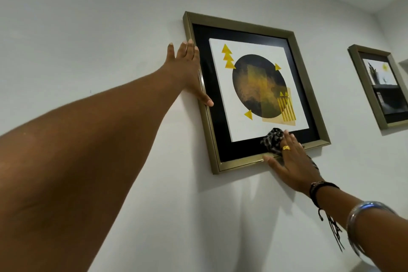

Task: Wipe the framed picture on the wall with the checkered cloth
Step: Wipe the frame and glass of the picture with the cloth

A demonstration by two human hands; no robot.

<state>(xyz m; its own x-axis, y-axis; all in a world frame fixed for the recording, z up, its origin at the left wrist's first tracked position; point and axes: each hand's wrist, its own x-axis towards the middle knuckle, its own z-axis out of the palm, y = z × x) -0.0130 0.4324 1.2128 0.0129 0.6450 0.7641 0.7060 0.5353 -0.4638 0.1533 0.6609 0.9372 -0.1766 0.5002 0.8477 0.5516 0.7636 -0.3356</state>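
A framed picture (240, 26) in a bronze frame hangs on the white wall; its print shows a dark circle with yellow triangles inside a black mat. My left hand (189, 68) lies flat against the frame's left side, fingers spread, thumb on the frame's edge. My right hand (289, 161) presses the black-and-white checkered cloth (272, 140) against the glass and the bottom rail, near the lower right of the picture. Part of the cloth is hidden under the palm, and a bit sticks out by the wrist.
A second, smaller framed picture (364, 86) hangs to the right on the same wall, near the room corner. The ceiling shows at the upper right. Bracelets and a bangle sit on my right wrist. Bare white wall (88, 28) spreads to the left and below.
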